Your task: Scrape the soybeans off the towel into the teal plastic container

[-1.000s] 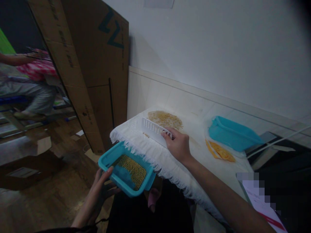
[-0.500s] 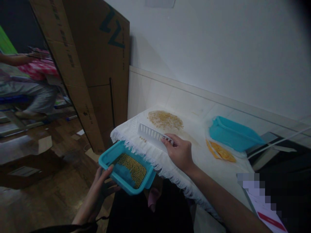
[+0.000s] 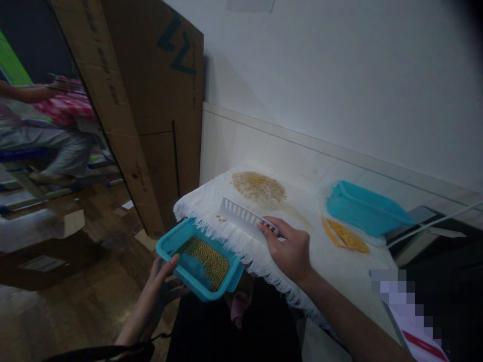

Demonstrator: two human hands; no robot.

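My left hand (image 3: 158, 286) holds a teal plastic container (image 3: 169, 241) by its near left side, thumb over the rim. Yellowish beans (image 3: 211, 264) lie inside it, heaped toward the right. The container is tilted slightly below the fringed edge of a white tablecloth (image 3: 328, 276). In my right hand (image 3: 290, 249) is a white slotted plastic strip (image 3: 243, 218), gripped at its right end and standing on edge on the cloth. A few loose beans (image 3: 221, 218) rest just left of the strip, near the cloth's edge. Behind it, more beans (image 3: 262, 186) spread over a brownish wet-looking stain.
A second teal container (image 3: 366, 206) stands at the table's right, with a crumpled orange-yellow cloth (image 3: 347, 236) in front. A tall cardboard box (image 3: 158, 100) leans at the left by the wall. Beyond it a seated person's leg (image 3: 64, 146) shows. A dark bag-like object (image 3: 453, 281) is at right.
My right hand and the slotted strip have shifted a little to the right and toward me. The container has stayed by the table edge in my left hand. The view has turned slightly.
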